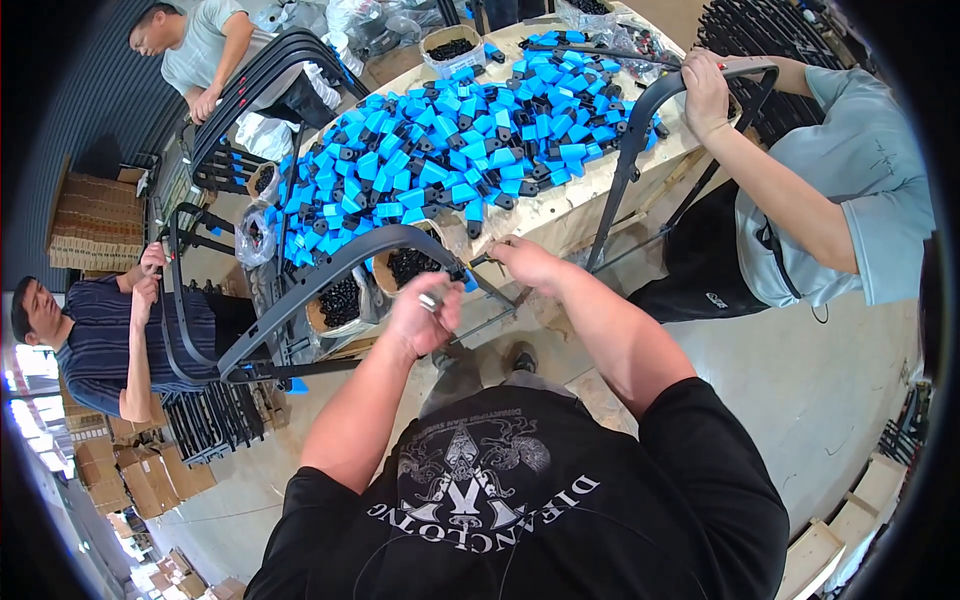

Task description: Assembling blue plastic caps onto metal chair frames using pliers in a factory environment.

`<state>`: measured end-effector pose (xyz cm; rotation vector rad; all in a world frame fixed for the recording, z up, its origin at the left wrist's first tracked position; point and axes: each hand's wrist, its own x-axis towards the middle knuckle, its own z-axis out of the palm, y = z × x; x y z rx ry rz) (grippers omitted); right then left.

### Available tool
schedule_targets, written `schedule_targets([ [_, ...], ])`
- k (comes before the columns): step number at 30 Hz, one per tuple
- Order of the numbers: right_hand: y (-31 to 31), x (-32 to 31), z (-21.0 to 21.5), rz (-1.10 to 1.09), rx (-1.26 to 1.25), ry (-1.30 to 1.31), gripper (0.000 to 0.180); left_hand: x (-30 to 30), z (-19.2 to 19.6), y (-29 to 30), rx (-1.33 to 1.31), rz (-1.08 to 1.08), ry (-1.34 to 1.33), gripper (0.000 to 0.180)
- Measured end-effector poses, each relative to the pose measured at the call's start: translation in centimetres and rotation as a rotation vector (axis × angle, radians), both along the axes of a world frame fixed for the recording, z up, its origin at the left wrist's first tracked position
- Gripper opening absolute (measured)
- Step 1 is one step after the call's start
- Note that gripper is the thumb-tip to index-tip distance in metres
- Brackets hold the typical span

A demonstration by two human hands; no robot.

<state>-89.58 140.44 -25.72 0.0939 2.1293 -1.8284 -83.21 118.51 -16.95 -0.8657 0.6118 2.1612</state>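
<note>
A black tubular metal frame (pixel 330 272) stands in front of me, its curved upper bar ending close to my hands. My left hand (pixel 423 315) is closed beside that end, with a short silvery metal piece (pixel 431 299) showing between its fingers; I cannot make out its kind. Just to the right, my right hand (pixel 530 264) pinches a small dark part (pixel 482 259) at the table's near edge. Behind both hands, a box of small black parts (pixel 412 266) is partly hidden by the frame's bar.
A large heap of blue-and-black plastic parts (pixel 430 150) covers much of the wooden table (pixel 560 215). Another box of black parts (pixel 338 303) stands at the near left. A co-worker at right grips another black frame (pixel 625 160); two more people work at left beside stacked frames (pixel 240 100).
</note>
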Motion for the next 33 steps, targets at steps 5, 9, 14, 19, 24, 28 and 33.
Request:
schedule_targets([
  [5, -0.3, -0.9, 6.3, 0.275, 0.191, -0.403, 0.054, 2.2, -1.6, 1.5, -0.522, -0.310, 0.415, 0.028],
  [9, -0.4, -0.6, 2.7, 0.093, 0.035, -0.352, 0.054, 0.4, -1.7, 1.5, -0.686, -0.562, 0.391, 0.029],
  [14, -0.8, -0.3, 3.8, 0.071, 0.106, -0.120, 0.055, 2.2, -0.8, 2.1, -0.831, -0.547, 0.606, 0.030],
  [19, -1.3, 0.2, 4.3, 0.080, 0.025, -0.431, 0.050, 1.2, -2.8, 2.3, -0.829, -0.664, 0.522, 0.019],
  [24, -2.5, 0.7, 2.5, -0.089, 0.021, -0.322, 0.058, 1.8, -1.5, 1.4, -0.388, -0.292, 0.387, 0.023],
  [28, -2.4, 0.6, 1.8, 0.041, 0.165, -0.420, 0.058, 2.3, -4.4, 3.0, -1.583, -0.920, 0.838, 0.025],
  [33, -3.4, 2.2, 5.9, -0.160, -0.063, -0.478, 0.057, 0.1, -0.4, -0.8, 0.195, 0.025, 0.077, 0.025],
])
